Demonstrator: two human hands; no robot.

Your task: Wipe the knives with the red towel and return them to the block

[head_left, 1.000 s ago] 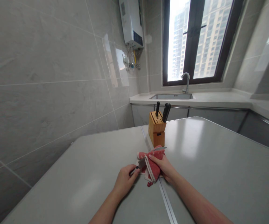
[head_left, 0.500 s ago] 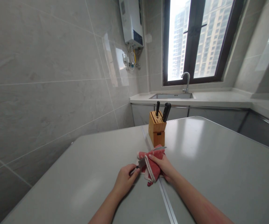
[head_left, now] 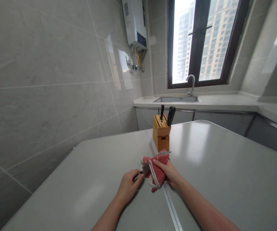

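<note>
My left hand [head_left: 130, 182] is closed around the dark handle of a kitchen knife [head_left: 146, 168]. The blade points away to the right, its middle covered by a red towel [head_left: 159, 175] with pale edging, and its tip sticks out past the far side. My right hand [head_left: 169, 170] grips the towel, folded over the blade, with the thumb on top. Just beyond the towel stands a wooden knife block [head_left: 161, 131], with black-handled knives [head_left: 170, 115] upright in its slots.
The knife block stands on a pale glossy table [head_left: 100, 179], crossed by a white seam strip [head_left: 171, 205]. Behind it runs a counter with a sink [head_left: 177, 99] and a faucet [head_left: 192, 84]. A tiled wall [head_left: 56, 106] rises on the left, and a water heater [head_left: 135, 24] hangs high up.
</note>
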